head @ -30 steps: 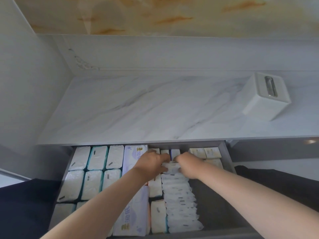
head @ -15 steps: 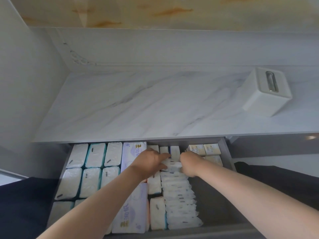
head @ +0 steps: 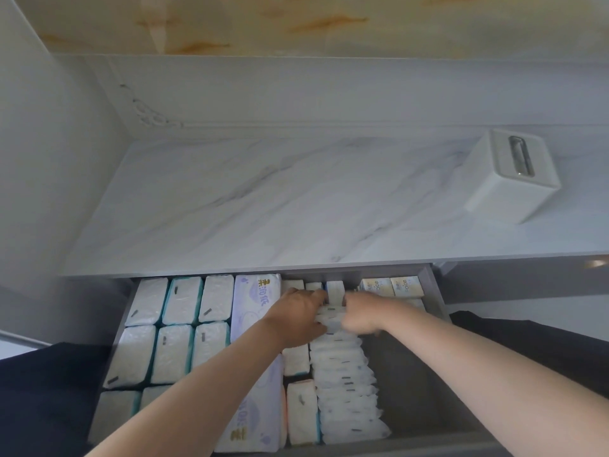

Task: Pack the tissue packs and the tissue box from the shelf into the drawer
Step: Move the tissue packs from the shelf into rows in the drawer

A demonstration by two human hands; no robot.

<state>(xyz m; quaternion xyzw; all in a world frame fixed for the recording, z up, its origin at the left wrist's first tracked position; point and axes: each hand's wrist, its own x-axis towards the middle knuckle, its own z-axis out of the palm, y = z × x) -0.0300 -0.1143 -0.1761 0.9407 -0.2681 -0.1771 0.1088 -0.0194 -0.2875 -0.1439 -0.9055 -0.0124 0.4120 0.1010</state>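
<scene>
Head view: your left hand [head: 298, 319] and right hand [head: 361, 316] pinch one small tissue pack [head: 329, 319] at the far end of its row in the drawer [head: 436, 298]. Jam it and the row may buckle. The tissue box [head: 509, 179] waits far right on the shelf [head: 263, 206].

Both bare arms reach forward, hands close together.
Left hand [head: 298, 319] lies palm down, fingers [head: 317, 296] curled forward; right hand [head: 361, 316] is blurred, knuckles up, its grip unclear.
</scene>
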